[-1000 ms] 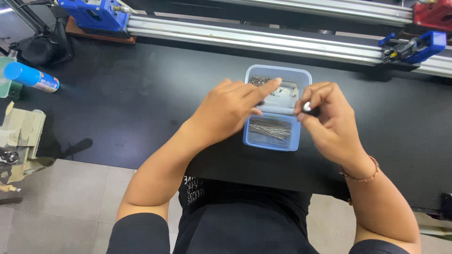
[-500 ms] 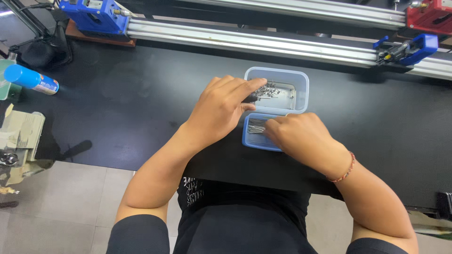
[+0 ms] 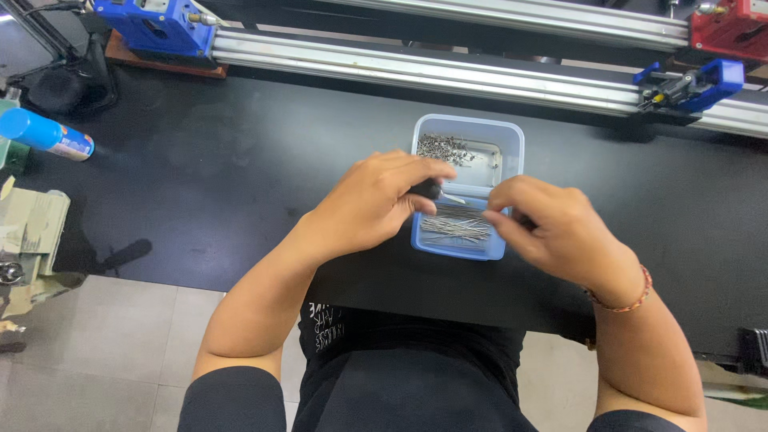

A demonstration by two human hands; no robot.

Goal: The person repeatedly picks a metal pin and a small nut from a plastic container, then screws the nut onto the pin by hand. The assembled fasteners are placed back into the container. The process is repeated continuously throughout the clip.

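Blue tray (image 3: 512,136) below: left hand (image 3: 376,200) pinches a small black part (image 3: 430,189); right hand (image 3: 552,228) curled, contents unclear; keep both steady over it.

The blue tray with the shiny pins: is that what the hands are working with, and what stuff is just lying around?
In use:
blue tray
thin metal pins
small dark part in the left hand
right hand

Lying about:
blue spray can
long metal rail
blue clamp
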